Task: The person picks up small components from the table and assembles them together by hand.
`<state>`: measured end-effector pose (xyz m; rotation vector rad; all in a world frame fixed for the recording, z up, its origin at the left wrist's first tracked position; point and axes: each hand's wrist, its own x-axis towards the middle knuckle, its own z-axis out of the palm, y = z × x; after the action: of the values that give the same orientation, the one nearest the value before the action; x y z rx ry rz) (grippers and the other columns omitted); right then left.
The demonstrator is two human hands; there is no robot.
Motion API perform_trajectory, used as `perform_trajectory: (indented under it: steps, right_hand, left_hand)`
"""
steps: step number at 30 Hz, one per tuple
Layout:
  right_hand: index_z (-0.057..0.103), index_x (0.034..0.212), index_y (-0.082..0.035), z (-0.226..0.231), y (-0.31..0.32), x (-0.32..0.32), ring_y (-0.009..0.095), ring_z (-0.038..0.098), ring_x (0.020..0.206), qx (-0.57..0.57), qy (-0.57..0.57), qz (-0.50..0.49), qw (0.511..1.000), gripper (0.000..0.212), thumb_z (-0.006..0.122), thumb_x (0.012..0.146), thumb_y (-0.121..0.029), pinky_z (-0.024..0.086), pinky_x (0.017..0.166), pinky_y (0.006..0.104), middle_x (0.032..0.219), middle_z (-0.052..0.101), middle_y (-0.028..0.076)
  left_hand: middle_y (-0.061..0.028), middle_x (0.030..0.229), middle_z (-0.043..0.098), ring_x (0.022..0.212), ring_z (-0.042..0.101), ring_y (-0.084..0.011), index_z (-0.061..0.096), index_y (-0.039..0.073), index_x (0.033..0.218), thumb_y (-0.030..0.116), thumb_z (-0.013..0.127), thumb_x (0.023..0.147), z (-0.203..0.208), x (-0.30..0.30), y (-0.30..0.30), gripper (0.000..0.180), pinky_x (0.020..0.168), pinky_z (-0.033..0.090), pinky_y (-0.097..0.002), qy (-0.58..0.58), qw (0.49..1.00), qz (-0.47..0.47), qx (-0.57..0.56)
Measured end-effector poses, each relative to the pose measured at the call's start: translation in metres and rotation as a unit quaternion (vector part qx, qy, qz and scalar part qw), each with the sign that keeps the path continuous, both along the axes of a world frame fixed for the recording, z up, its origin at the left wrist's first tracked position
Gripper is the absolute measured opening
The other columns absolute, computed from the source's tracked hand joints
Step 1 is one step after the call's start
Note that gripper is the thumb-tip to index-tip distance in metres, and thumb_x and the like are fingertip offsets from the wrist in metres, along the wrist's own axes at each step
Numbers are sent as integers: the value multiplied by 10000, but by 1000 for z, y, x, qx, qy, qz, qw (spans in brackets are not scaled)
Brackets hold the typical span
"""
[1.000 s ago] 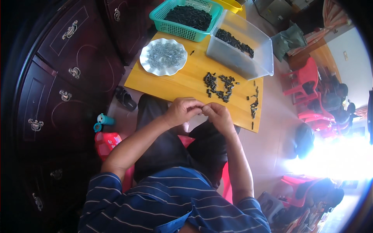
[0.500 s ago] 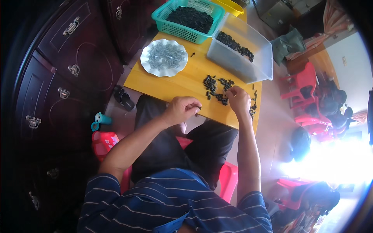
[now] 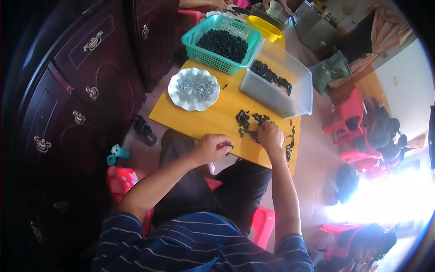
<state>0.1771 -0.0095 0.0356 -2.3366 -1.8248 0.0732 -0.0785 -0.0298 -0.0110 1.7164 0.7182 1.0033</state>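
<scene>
Near the table's front edge my left hand (image 3: 215, 148) pinches a small black part (image 3: 231, 145) between thumb and fingertips. Farther right, my right hand (image 3: 270, 136) reaches down into a loose pile of small black parts (image 3: 243, 120) on the yellow table (image 3: 181, 121); its fingertips are hidden behind the hand's back, so I cannot see what they hold. A scalloped white plate (image 3: 176, 101) heaped with small clear or silvery pieces (image 3: 195, 87) sits to the left. One black part (image 3: 225, 86) lies alone beside the plate.
A green basket (image 3: 213, 65) full of black parts and a translucent bin (image 3: 272, 102) with more stand behind. Beyond are a yellow basin (image 3: 265, 29) and other people's hands (image 3: 221, 4). Dark drawers (image 3: 90, 59) line the left; red chairs (image 3: 349, 111) stand right.
The view has tilted, so the table sits lower and other people's hands show at the top. My left hand keeps its pinch; my right hand stays at the pile.
</scene>
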Motion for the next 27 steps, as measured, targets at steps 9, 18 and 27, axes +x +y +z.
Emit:
perform_trajectory:
  steps: [9, 18, 27]
  right_hand:
    - [710, 961, -19, -3, 10, 1, 409, 711, 965, -49, -40, 21, 998, 281, 574, 945, -264, 564, 859, 511, 1003, 725, 225]
    - [782, 917, -128, -7, 15, 13, 369, 720, 946, -41, -41, 11, 998, 218, 618, 880, -267, 570, 855, 481, 966, 754, 160]
    - [741, 956, -67, -7, 12, 20, 404, 719, 905, -23, -28, 27, 999, 243, 603, 885, -255, 568, 817, 516, 943, 738, 217]
  left_hand:
    - [-90, 801, 746, 714, 737, -124, 704, -36, 1006, -16, 680, 891, 3, -1, 0, 118, 650, 568, -262, -6, 1000, -9, 0]
    - [-69, 806, 734, 688, 691, -102, 718, -11, 994, 44, 729, 874, -4, 1, 2, 132, 656, 555, -261, -2, 1000, -2, 4]
    - [-56, 803, 733, 684, 685, -82, 723, -4, 999, 18, 727, 874, -5, 4, 3, 127, 639, 549, -242, -11, 1000, -4, 5]
